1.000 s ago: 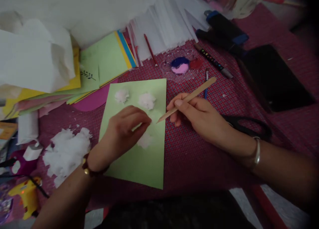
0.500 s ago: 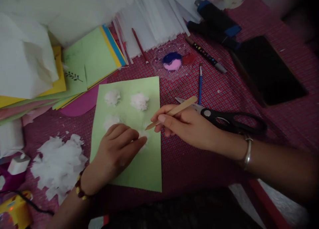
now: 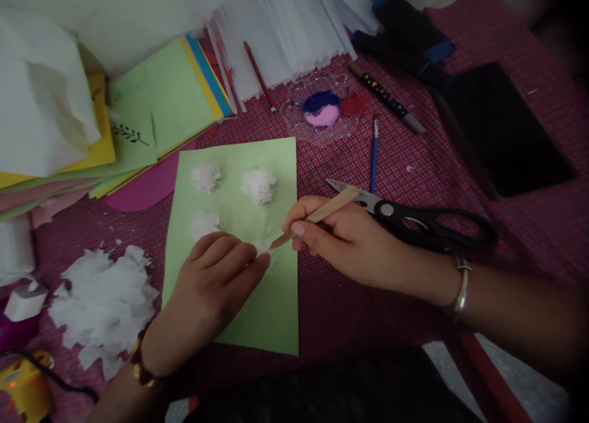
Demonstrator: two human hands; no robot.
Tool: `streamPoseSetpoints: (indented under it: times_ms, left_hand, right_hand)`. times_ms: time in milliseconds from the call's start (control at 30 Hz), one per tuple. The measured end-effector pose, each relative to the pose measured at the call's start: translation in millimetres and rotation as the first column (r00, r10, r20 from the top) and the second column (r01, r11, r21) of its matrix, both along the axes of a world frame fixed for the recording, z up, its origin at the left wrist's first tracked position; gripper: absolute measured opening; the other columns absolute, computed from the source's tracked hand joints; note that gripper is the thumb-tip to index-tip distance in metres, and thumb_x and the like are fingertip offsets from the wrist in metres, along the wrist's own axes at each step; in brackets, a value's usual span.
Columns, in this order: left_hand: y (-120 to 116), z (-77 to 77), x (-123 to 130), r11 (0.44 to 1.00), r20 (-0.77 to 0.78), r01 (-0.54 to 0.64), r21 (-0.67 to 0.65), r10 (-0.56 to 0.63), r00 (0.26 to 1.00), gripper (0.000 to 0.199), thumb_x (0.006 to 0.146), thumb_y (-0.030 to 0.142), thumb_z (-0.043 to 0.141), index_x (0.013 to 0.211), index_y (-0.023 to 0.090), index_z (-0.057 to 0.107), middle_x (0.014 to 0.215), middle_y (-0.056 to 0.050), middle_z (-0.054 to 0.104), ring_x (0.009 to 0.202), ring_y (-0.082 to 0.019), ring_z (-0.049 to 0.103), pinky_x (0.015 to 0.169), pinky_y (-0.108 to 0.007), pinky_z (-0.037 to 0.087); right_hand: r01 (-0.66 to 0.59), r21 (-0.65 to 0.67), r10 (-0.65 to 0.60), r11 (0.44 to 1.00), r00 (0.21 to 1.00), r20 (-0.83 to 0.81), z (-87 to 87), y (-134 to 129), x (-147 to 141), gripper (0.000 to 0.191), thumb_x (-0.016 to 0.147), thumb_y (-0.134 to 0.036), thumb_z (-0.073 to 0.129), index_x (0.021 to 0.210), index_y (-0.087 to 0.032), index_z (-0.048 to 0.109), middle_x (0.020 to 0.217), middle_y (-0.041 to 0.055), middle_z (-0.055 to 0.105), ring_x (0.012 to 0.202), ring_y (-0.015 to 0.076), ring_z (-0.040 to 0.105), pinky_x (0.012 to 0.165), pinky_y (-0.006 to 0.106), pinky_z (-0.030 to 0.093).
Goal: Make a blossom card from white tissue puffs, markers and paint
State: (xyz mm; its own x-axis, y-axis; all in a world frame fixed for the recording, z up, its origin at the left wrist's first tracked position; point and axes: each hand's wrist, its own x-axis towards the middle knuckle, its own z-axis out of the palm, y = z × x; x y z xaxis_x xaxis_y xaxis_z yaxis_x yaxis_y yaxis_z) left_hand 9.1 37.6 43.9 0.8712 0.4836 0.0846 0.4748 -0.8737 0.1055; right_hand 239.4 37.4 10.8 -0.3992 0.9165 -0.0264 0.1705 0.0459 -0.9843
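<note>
Your right hand [image 3: 345,242] pinches the wooden stick [image 3: 334,205], its tip at the lower-right white paper tuft [image 3: 273,263] on the green sheet [image 3: 267,318]. Your left hand [image 3: 211,282] has a narrow grip at that tuft; whether it holds anything cannot be told.
</note>
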Motion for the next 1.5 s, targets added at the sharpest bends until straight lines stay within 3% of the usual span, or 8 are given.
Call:
streamPoseSetpoints:
  times_ms: [133,300,533,700,833,1133,1300,1500]
  left_hand:
    - [-3.7,0.9,-5.9,0.998,0.052,-0.047,-0.029,0.049,0.997,0.019,0.091,0.01,0.059,0.109,0.015,0.061,0.086,-0.004,0.065,0.082,-0.019,0.057,0.08,-0.036,0.047]
    - [-15.2,-7.3,-21.2,0.932,0.081,-0.306,-0.195,0.326,0.942,0.048,0.09,0.029,0.066,0.133,0.015,0.048,0.11,-0.011,0.064,0.098,-0.021,0.062,0.083,-0.034,0.053]
    - [-24.5,-21.8,-21.9,0.864,0.124,-0.429,-0.263,0.471,0.873,0.038,0.091,0.027,0.063,0.127,0.019,0.053,0.115,-0.011,0.061,0.104,-0.022,0.061,0.088,-0.037,0.054]
    - [-15.4,-9.7,-12.2,0.897,0.23,-0.371,-0.241,0.424,0.876,0.019,0.087,0.011,0.065,0.103,0.021,0.063,0.101,-0.004,0.061,0.091,-0.017,0.06,0.078,-0.03,0.052]
    - [-10.0,-7.2,-5.0,0.922,0.193,-0.272,-0.275,0.33,0.924,0.016,0.085,0.01,0.067,0.098,0.02,0.064,0.099,-0.004,0.06,0.088,-0.017,0.056,0.074,-0.032,0.048]
    - [-7.7,-19.8,-0.3,0.92,0.224,-0.34,-0.194,0.379,0.898,0.01,0.088,0.016,0.065,0.091,0.02,0.057,0.089,-0.003,0.062,0.084,-0.019,0.058,0.074,-0.035,0.049]
    - [-2.7,-19.9,4.2,0.914,0.166,-0.364,-0.176,0.392,0.905,0.028,0.089,0.014,0.061,0.116,0.018,0.057,0.101,-0.007,0.063,0.093,-0.021,0.059,0.078,-0.037,0.051]
    - [3.9,-22.3,4.5,0.908,0.198,-0.352,-0.228,0.397,0.896,0.011,0.09,0.013,0.059,0.095,0.019,0.066,0.092,-0.005,0.065,0.086,-0.019,0.06,0.075,-0.036,0.05]
  right_hand:
    - [0.007,-0.001,-0.007,1.0,1.0,0.009,-0.7,0.1,-0.3,0.014,0.094,-0.021,0.047,0.086,-0.018,0.058,0.075,-0.0008,0.063,0.074,0.0133,0.058,0.071,0.028,0.04]
    - [0.024,0.012,-0.024,1.0,1.0,-0.018,-4.3,0.0,-0.3,0.017,0.096,-0.025,0.046,0.087,-0.019,0.059,0.074,-0.0007,0.063,0.072,0.0132,0.058,0.071,0.028,0.042]
    - [0.052,-0.022,-0.052,0.998,0.999,0.002,-2.4,-0.4,-0.3,0.018,0.096,-0.027,0.046,0.086,-0.019,0.059,0.072,-0.0002,0.062,0.071,0.0136,0.058,0.068,0.028,0.042]
    - [0.039,-0.028,-0.039,0.999,0.999,-0.008,-1.0,0.4,-1.0,0.018,0.096,-0.026,0.047,0.085,-0.019,0.059,0.074,-0.0002,0.062,0.071,0.0133,0.058,0.068,0.027,0.042]
    - [0.04,0.003,-0.04,0.999,0.999,0.022,0.6,-0.2,-0.6,0.019,0.096,-0.025,0.046,0.084,-0.019,0.059,0.074,0.0003,0.062,0.071,0.0136,0.057,0.068,0.028,0.042]
    - [0.009,0.054,-0.01,0.998,1.0,0.029,-0.5,-1.4,-0.3,0.02,0.098,-0.026,0.044,0.086,-0.02,0.059,0.076,0.0009,0.061,0.074,0.0145,0.056,0.07,0.029,0.042]
    - [-0.004,0.085,0.002,0.996,1.0,0.02,-1.0,-1.2,-0.4,0.022,0.098,-0.026,0.043,0.085,-0.019,0.059,0.078,0.0015,0.061,0.075,0.0142,0.055,0.071,0.029,0.042]
    - [0.039,0.057,-0.038,0.998,0.999,-0.003,-0.4,-1.3,1.1,0.02,0.097,-0.027,0.045,0.086,-0.02,0.06,0.076,0.0007,0.061,0.074,0.0142,0.056,0.069,0.029,0.043]
